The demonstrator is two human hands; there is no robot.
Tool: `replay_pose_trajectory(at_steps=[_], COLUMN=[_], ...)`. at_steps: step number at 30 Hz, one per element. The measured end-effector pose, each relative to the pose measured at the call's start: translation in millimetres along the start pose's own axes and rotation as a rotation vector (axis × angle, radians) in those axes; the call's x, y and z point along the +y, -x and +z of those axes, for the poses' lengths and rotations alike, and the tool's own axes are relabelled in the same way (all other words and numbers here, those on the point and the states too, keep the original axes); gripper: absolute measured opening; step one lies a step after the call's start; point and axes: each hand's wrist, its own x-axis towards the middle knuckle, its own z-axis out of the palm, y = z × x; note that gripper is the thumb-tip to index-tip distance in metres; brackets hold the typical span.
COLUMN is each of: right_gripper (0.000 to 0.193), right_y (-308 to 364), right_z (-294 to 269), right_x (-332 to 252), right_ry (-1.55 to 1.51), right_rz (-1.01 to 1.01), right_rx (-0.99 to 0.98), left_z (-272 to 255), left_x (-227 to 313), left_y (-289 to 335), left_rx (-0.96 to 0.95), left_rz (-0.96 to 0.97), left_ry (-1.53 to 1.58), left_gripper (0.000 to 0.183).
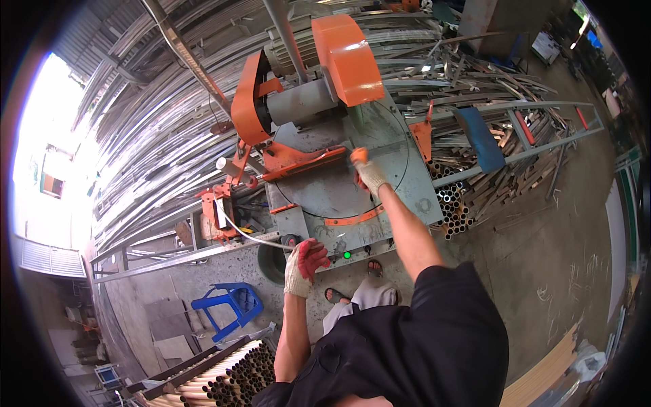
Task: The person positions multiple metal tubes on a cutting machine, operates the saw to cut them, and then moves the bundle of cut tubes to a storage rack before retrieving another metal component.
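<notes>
A large orange and grey cut-off saw (302,102) stands ahead of me, its motor and orange guards above a flat grey saw table (312,193). My right hand (371,175), in a white knitted glove with a red palm, reaches over the right half of the table. Its fingers close around a small orange piece (359,156), whose kind I cannot make out. My left hand (306,263), gloved alike, hovers by the table's front edge, fingers loosely apart and nothing seen in them. Beside it runs a pale hose (247,235). A green light (347,256) glows on the front edge.
An orange vise (220,214) sits left of the table. Roller rails (553,139) extend right, above bundled tubes (453,207). Long metal stock (156,129) is heaped behind. Lower left are a blue stool (234,306) and a stack of pale tubes (210,380).
</notes>
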Motion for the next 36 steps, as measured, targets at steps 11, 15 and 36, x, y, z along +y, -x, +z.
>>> replay_pose_trajectory(at_steps=[11,15,36], right_gripper=[0.048,0.047,0.044], right_y=[23,-45,-106], right_z=[-21,-19,-15], right_x=[74,64,29], right_ry=[-0.016,0.417,0.924], right_rz=[0.043,-0.111,-0.13], right_rx=[0.001,0.281,0.011], left_z=[6,24,63], left_x=[-16,-24,-65], left_y=[-13,-20,-45], left_rx=[-0.129,-0.108,-0.132], left_rz=[-0.111,-0.111,-0.046], left_ry=[-0.08,-0.05,0.009], left_gripper=[0.034,0.035,0.048])
